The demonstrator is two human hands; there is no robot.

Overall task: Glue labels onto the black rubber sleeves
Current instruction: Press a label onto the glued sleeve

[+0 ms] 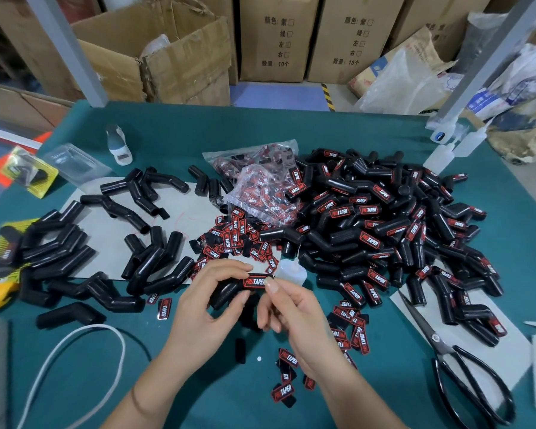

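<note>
Left hand [209,300] grips 1 sleeve [229,292] (1 label [256,280]); right hand [287,308] pinches label.

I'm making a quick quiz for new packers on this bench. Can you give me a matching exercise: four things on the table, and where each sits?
Things:
1. scissors
2. white cord
3. labelled sleeves pile
4. sleeve being labelled

Places:
A. near left, looped on the green mat
B. held in the left hand
C. near right corner
D. right of centre, heaped

Pairs: 1-C, 2-A, 3-D, 4-B
</note>
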